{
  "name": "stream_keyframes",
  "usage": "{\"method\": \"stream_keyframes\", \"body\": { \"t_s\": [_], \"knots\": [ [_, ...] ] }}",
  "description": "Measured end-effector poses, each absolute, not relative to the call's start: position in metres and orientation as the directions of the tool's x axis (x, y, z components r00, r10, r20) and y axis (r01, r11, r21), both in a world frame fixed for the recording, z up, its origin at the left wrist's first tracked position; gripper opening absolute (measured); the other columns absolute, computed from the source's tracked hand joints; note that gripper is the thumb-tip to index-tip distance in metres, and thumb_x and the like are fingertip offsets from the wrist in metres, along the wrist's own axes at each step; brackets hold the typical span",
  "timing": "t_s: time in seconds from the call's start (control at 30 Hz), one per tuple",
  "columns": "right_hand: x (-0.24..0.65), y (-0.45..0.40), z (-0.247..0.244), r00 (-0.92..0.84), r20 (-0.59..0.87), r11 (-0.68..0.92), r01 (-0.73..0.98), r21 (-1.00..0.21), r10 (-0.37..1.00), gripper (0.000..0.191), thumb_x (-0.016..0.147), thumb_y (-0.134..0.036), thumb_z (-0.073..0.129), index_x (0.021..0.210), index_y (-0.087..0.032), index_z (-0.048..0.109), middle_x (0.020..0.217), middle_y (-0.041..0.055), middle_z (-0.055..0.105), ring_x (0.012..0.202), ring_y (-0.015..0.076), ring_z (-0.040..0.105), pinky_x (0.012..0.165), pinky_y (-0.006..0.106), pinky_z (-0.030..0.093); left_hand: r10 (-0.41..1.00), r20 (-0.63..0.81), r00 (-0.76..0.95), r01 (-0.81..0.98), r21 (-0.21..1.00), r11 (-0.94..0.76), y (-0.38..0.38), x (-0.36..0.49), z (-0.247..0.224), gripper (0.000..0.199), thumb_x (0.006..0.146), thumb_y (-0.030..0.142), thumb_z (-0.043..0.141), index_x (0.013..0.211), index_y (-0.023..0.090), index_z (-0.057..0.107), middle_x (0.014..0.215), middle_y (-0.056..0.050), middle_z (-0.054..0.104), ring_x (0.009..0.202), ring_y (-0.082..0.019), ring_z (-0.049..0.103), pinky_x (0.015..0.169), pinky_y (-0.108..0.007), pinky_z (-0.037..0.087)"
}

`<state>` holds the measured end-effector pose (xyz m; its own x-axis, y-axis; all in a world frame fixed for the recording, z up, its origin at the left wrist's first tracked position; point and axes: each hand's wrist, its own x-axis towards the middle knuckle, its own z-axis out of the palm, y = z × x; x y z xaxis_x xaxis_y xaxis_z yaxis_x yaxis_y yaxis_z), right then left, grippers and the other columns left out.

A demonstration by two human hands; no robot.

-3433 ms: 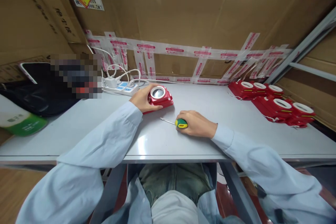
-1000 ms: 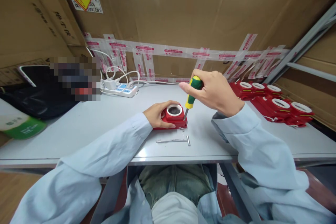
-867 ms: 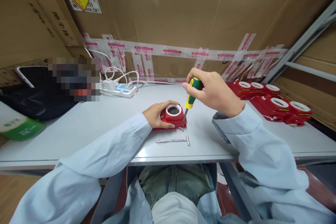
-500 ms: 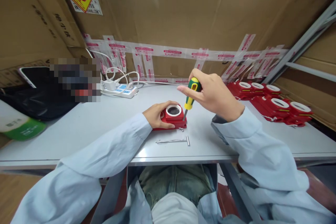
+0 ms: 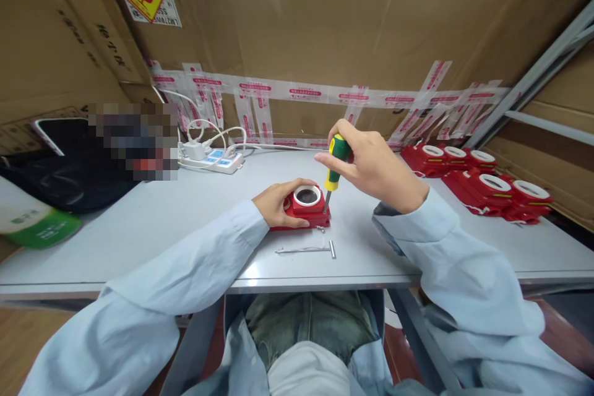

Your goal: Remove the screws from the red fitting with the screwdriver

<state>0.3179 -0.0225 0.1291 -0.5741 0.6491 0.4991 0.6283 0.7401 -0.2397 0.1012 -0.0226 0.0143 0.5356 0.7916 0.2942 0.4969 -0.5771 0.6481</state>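
Note:
A red housing with a white ring on top (image 5: pixel 317 213) lies on the grey table, and my left hand (image 5: pixel 279 203) grips its left side, thumb along the front and fingers behind. My right hand (image 5: pixel 366 163) holds a green and yellow screwdriver (image 5: pixel 332 180) almost upright. Its tip touches the right end of the housing, where any screw is too small to make out. A metal T-shaped tool (image 5: pixel 332 249) lies in front of the housing, near the table's front edge.
Several red housings with white rings (image 5: pixel 495 183) stand at the right. A white power strip (image 5: pixel 227 162) with plugs and cables sits at the back left. Further left are a black bag (image 5: pixel 74 179) and a green and white package (image 5: pixel 46 227). Cardboard (image 5: pixel 301 25) rises behind the table (image 5: pixel 185 223).
The screwdriver's handle has turned and shifted slightly left, and my right hand has moved slightly left with it. My left hand and the housing have stayed in place.

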Motion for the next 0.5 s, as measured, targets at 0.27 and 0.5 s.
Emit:
{"method": "stream_keyframes", "body": {
  "t_s": [0.27,0.5],
  "knots": [
    [0.3222,-0.0257,0.1326,-0.701,0.421,0.811,0.424,-0.403,0.576,0.028,0.083,-0.021,0.06,0.108,-0.021,0.047,0.083,-0.0014,0.059,0.068,0.0129,0.053,0.063,0.027,0.038,0.79,0.297,0.537,0.503,0.639,-0.582,-0.0223,0.1008,0.0134,0.078,0.066,0.042,0.081,0.134,0.018,0.05,0.111,-0.006,0.071,0.099,-0.024,0.067,0.091,-0.033,0.049],
    [0.3173,-0.0225,0.1258,-0.592,0.536,0.798,0.477,-0.369,0.602,0.031,0.084,-0.027,0.065,0.109,-0.021,0.049,0.081,-0.0019,0.056,0.068,0.0134,0.05,0.068,0.03,0.041,0.793,0.294,0.533,0.519,0.627,-0.581,-0.023,0.1006,0.0139,0.079,0.066,0.041,0.081,0.134,0.019,0.049,0.111,-0.006,0.071,0.098,-0.024,0.067,0.09,-0.033,0.049]
  ]
}}
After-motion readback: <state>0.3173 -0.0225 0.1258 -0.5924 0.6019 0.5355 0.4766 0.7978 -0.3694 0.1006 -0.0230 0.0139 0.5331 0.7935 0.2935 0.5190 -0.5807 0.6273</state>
